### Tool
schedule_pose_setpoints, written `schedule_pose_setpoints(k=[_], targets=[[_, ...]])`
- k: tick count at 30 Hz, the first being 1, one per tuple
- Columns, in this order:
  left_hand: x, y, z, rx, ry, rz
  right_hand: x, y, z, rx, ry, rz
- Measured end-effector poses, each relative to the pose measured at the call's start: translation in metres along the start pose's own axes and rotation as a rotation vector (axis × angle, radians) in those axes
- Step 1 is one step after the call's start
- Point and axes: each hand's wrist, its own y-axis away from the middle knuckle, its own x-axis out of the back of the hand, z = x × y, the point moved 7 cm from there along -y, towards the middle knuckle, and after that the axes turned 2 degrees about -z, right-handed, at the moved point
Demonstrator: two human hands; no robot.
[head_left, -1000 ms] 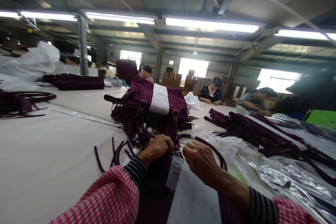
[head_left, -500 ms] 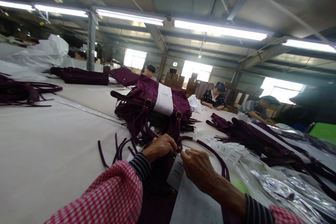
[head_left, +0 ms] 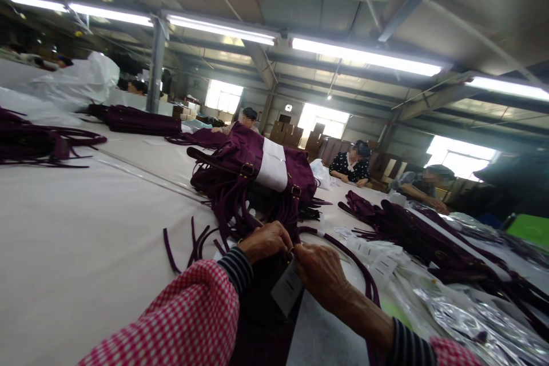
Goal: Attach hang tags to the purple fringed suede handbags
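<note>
The left hand [head_left: 266,241] and right hand [head_left: 321,269] meet at the near edge of a white-topped table [head_left: 107,229], fingers curled and pinching close together at the top of a dark purple bag [head_left: 261,329]; a small metal ring shows between them, but exactly what each hand grips is too small to tell. The bag lies directly below the hands, with a printed white tag [head_left: 286,290] hanging at it and a pale sheet [head_left: 328,334] over its right part. Just beyond is a pile of purple fringed bags [head_left: 283,163], the top one wrapped by a white paper band [head_left: 273,164]. Loose white tags [head_left: 383,263] and shiny clear plastic [head_left: 454,309] lie to the right, near more purple bags [head_left: 429,234]. Across the table, a person in a polka-dot top [head_left: 349,166] leans forward.
</note>
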Motion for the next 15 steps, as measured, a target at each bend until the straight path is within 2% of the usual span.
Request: schedule_pose_setpoints(k=[5, 9, 15], targets=[[0.005, 0.005, 0.006, -0.025, -0.073, 0.01, 0.0, 0.0, 0.003, -0.019, -0.048, 0.032], [0.011, 0.01, 0.01, -0.047, -0.115, 0.073, 0.001, 0.0, 0.004, -0.024, -0.087, 0.035], [0.024, 0.02, 0.017, -0.087, -0.043, 0.15, 0.009, -0.002, 0.011, -0.088, -0.24, 0.017]])
